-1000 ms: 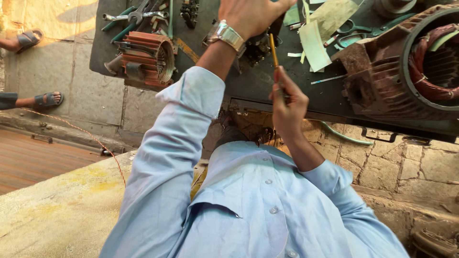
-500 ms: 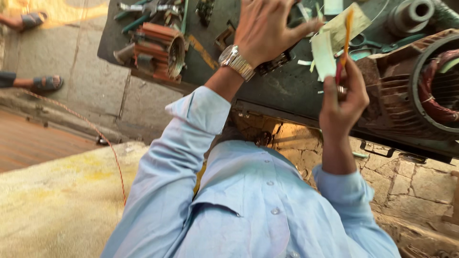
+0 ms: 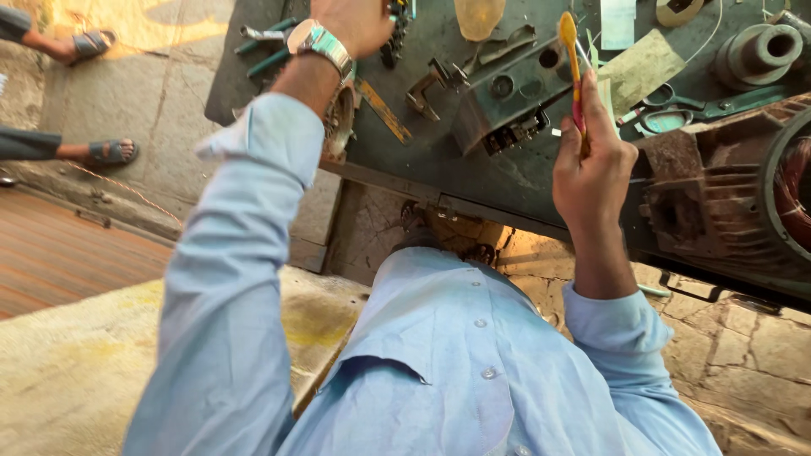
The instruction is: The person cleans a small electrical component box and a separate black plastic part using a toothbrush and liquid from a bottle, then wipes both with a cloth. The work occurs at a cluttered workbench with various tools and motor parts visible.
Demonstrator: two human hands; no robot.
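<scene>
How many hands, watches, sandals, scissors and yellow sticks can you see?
Hands: 2, the left hand and the right hand
Wristwatch: 1, on the left wrist
Sandals: 2
Scissors: 1
Yellow stick: 1, held in the right hand
Total: 7

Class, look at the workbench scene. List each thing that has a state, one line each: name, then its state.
right hand: closed around the yellow and red stick, held upright above the bench
yellow and red stick: upright, tip up, in the right hand's grip
left hand: reaching over the bench; its fingers are out of frame
wristwatch: strapped on the left wrist
scissors: lying flat on the bench, untouched
rusty motor housing: resting on the bench, copper windings exposed
</scene>
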